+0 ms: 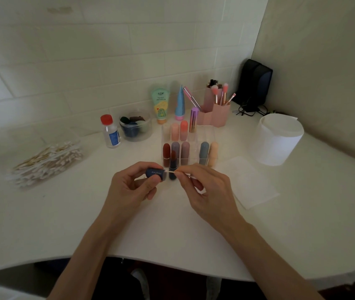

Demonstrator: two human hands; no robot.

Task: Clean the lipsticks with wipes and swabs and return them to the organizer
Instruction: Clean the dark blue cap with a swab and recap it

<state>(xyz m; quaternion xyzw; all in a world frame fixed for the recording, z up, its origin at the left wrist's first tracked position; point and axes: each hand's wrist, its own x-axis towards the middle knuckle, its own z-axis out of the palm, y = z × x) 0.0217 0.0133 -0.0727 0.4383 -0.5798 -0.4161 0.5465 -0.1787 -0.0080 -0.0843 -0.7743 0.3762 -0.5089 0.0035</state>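
Left hand: fingers curled round a dark blue lipstick cap, held on its side with the open mouth facing right.
Right hand: thumb and forefinger pinch a cotton swab, its white tip at the mouth of the cap.
Task's thing: the uncapped lipstick stands upright on the counter, just behind the two hands and in front of the clear organizer, with its red bullet exposed.
Step in hand (judged): swabbing the inside of the cap. Recapping and return to the organizer are not yet done.
Risk 1, toppling: the lipstick stands free and close to both hands. A knuckle or the swab shaft brushing it could tip it, and the bare bullet would smear the counter or snap.
Risk 2, slip: hard pressure from the swab could push the smooth cap out of the left fingers toward the standing lipstick.
Risk 3, residue: a loaded swab tip may spread colour round the rim rather than lift it, and loose cotton may stay inside.
Risk 4, neighbours: the front row of the organizer is near, so a falling lipstick could mark those caps.
Safeguard at hand: a flat wipe lies on the counter to the right.
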